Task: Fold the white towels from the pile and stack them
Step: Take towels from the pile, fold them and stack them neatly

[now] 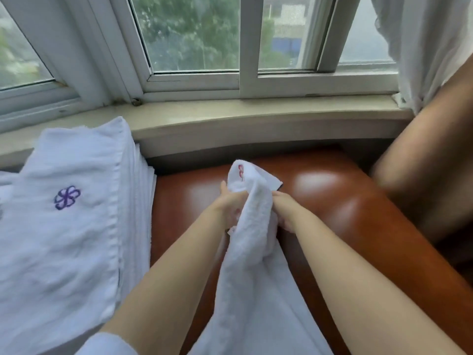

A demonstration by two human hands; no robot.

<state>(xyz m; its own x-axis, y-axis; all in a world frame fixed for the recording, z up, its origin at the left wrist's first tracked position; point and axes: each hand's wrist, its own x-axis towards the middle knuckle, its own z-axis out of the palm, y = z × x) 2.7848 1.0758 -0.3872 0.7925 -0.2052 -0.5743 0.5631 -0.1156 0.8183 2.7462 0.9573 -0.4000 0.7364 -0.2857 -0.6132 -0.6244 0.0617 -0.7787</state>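
From the head view we look down on a glossy reddish-brown bench (pixel 332 201) pushed up against a pale stone windowsill (pixel 230 119), with a white-framed window (pixel 240 47) above it showing green trees outside. A white curtain (pixel 422 34) hangs at the upper right, and a brown padded surface (pixel 422 149) angles in beside it. At our left, a stack of folded white towels (pixel 76 213) sits on the bench, the top one marked with a purple flower emblem (pixel 67 197). At the bench's middle, we hold a bunched white towel (pixel 250 226) with red stitching near its upper end. Our left hand (pixel 230 203) and right hand (pixel 284 208) each have a closed grip on it, fingers curled into the cloth from either side, while its lower part drapes down toward us.
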